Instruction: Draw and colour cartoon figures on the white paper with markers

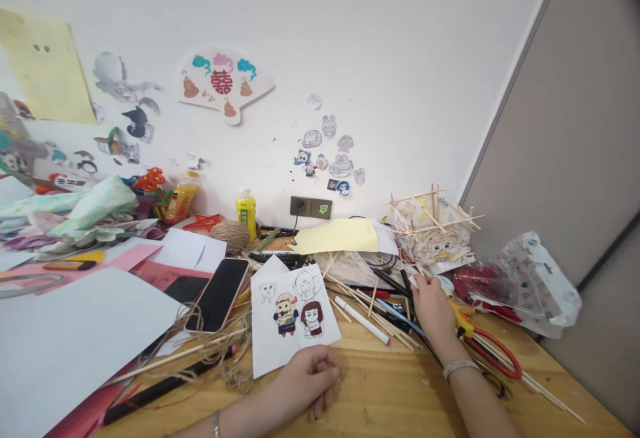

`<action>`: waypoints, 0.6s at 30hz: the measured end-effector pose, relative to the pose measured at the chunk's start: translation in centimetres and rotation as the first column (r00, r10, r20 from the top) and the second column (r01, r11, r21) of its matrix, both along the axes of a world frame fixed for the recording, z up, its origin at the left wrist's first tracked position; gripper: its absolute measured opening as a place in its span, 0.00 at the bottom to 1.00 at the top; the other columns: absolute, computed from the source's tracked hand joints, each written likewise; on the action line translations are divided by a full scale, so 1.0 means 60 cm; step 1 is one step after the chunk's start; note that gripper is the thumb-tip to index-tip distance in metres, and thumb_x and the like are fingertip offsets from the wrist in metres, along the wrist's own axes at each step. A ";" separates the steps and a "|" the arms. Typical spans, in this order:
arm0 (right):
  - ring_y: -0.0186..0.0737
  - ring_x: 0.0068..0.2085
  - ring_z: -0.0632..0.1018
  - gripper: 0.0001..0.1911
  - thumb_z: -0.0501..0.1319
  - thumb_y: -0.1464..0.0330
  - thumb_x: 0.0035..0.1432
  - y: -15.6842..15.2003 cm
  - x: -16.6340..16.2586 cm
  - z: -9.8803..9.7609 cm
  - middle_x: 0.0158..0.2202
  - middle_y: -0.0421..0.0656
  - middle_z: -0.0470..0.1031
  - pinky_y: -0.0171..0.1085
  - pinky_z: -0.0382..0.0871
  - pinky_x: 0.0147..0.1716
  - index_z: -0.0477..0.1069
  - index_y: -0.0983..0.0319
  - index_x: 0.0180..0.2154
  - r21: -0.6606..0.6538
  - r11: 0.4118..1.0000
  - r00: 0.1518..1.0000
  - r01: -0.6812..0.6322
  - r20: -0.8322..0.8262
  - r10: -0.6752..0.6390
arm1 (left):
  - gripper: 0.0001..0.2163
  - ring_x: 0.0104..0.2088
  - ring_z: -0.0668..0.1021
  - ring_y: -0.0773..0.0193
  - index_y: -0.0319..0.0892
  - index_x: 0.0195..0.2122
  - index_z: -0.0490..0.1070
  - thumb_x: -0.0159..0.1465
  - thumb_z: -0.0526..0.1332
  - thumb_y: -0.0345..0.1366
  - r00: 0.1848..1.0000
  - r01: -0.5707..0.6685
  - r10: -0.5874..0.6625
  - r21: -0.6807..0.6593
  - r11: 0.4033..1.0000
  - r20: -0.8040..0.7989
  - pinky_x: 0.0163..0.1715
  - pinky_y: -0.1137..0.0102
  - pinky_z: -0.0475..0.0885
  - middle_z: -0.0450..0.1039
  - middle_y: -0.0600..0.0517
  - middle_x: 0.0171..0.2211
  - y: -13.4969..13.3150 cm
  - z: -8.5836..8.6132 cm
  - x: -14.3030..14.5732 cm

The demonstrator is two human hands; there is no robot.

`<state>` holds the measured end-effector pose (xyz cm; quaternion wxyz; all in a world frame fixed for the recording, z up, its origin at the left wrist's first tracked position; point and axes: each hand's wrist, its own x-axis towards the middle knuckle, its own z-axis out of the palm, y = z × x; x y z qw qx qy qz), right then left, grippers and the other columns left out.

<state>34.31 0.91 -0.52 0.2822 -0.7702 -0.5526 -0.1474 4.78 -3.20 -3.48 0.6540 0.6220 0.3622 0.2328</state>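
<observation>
Two hands are at work on the wooden table [380,391]. The right hand [434,310] reaches into a scatter of pens and thin sticks [373,305], its fingers closed around what seems to be a white-capped marker [413,283], though the fingers hide most of it. The left hand [310,379] lies loosely curled, clamped on nothing, on the lower edge of a sheet of cartoon figures [293,318]. On that sheet, two figures are coloured and two above them are only outlines, so the colouring looks roughly half done. Just left of the sheet lies a phone [219,295] over tangled twine; right of the reaching hand are red-handled scissors [493,351], and beyond it a stick-framed paper lantern [434,225]. Both forearms are cut off by the frame's lower edge.
</observation>
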 end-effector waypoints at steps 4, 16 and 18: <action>0.47 0.34 0.72 0.16 0.49 0.68 0.65 -0.003 -0.019 0.013 0.33 0.49 0.68 0.38 0.62 0.30 0.72 0.64 0.47 0.108 0.985 0.970 -0.136 0.217 0.110 | 0.23 0.11 0.63 0.74 0.42 0.29 0.61 0.49 0.62 0.58 1.000 0.009 -0.009 0.007 1.000 0.015 0.11 0.78 0.58 0.66 0.60 0.13 -0.002 0.002 0.001; 0.38 0.30 0.67 0.09 0.53 0.72 0.65 -0.058 -0.214 -0.013 0.29 0.41 0.69 0.34 0.61 0.28 0.71 0.62 0.39 -0.140 0.483 0.395 -0.864 0.404 0.825 | 0.27 0.12 0.65 0.72 0.43 0.29 0.59 0.48 0.58 0.65 0.973 -0.209 0.200 0.075 0.975 0.114 0.12 0.76 0.59 0.64 0.61 0.13 0.026 0.008 -0.011; 0.37 0.29 0.67 0.08 0.54 0.71 0.65 -0.052 -0.209 -0.016 0.28 0.40 0.68 0.34 0.60 0.28 0.72 0.60 0.38 -0.129 0.501 0.398 -0.856 0.454 0.797 | 0.27 0.12 0.64 0.72 0.43 0.28 0.59 0.48 0.60 0.64 0.971 -0.220 0.210 0.089 0.971 0.112 0.12 0.76 0.59 0.64 0.62 0.13 0.028 0.010 -0.013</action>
